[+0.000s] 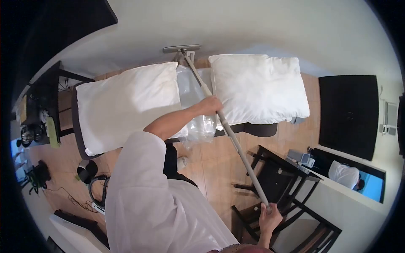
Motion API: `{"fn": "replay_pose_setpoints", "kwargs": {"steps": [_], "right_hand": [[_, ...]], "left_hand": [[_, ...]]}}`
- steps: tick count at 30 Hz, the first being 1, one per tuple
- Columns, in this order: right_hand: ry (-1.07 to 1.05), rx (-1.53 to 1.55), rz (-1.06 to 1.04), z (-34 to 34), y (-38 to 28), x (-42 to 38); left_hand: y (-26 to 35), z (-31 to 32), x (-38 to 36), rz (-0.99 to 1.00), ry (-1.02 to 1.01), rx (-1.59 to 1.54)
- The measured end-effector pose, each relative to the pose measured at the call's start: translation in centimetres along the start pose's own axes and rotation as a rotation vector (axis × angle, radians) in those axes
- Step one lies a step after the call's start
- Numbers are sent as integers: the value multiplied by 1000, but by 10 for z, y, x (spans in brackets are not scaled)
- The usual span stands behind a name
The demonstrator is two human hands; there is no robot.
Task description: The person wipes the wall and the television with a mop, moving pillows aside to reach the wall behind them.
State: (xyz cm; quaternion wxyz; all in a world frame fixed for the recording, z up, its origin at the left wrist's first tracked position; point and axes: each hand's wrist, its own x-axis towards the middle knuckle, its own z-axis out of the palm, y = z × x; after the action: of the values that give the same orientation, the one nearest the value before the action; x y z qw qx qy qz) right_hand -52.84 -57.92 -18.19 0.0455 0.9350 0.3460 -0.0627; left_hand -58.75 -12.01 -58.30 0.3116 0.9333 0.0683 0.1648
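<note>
A flat mop with a long grey pole [239, 148] slants across the view, its flat head [171, 49] up against the white wall. My left hand [210, 105] is closed around the pole near its middle, arm stretched out over the bench. Down at the lower right, my right hand [270, 218] is closed on the pole's near end. Beneath the pole lies clear plastic sheeting [198, 129], between a left white pillow [130, 103] and a right white pillow [259, 88]. Both pillows rest on a dark padded bench [253, 129].
Dark wooden chairs [291, 202] stand close to my right hand. A black cabinet [348, 116] is at the right wall, with a mirror [373, 183] below it. A dark table [50, 101] holds small items at left. Cables and a vacuum-like hose [95, 189] lie on the tiled floor.
</note>
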Motion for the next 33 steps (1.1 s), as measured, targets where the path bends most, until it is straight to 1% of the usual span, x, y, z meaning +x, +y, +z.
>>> {"fn": "replay_pose_setpoints", "kwargs": {"steps": [4,6,7,9,11,12,13,15,16,17,19,20,21,22,23,25,26,28,31,33], "right_hand": [[106,198,28,51,61,-74],[117,212,9,82,97,-107],[116,200,-5,98,113,-121],[131,316,7,128,135,-145],[176,369,-25,157,153,-164],[161,401,19,174,162,-173],[172,427,7,190,170,-185],[83,414,156,225,177,-191],[95,445,96,239,174,-186],[-25,388,100,241,167,-187],[-249,239,123,253,162,-199],[-230,250,87,278,165,-206],[-177,432,87,307,165,-210],[-129,614,94,331,162,-207],[-118,626,85,344,153,-195],[-24,708,47,356,117,-168],[20,752,39,357,95,-158],[116,839,32,371,62,-143],[114,970,9,441,55,-132],[87,967,-3,447,45,-127]], "left_hand": [[67,-17,-16,27,-92,116],[91,-21,-24,113,-103,165],[102,-23,-27,117,-108,197],[124,-28,-33,106,-190,237],[150,-42,-38,120,-183,286],[166,-53,-40,131,-159,297],[181,-61,-42,139,-134,308],[186,-62,-45,236,-92,351],[187,-63,-47,269,-84,383],[193,-67,-48,258,-38,450],[203,-83,-52,224,-34,556],[210,-90,-53,248,-26,589],[216,-97,-51,283,-22,617],[222,-106,-50,277,-22,632],[225,-119,-48,281,-19,649],[233,-150,-45,288,-47,786],[235,-166,-43,300,-59,798],[239,-190,-38,280,-19,773],[225,-186,-41,281,-45,893],[228,-186,-45,250,-68,921]]}}
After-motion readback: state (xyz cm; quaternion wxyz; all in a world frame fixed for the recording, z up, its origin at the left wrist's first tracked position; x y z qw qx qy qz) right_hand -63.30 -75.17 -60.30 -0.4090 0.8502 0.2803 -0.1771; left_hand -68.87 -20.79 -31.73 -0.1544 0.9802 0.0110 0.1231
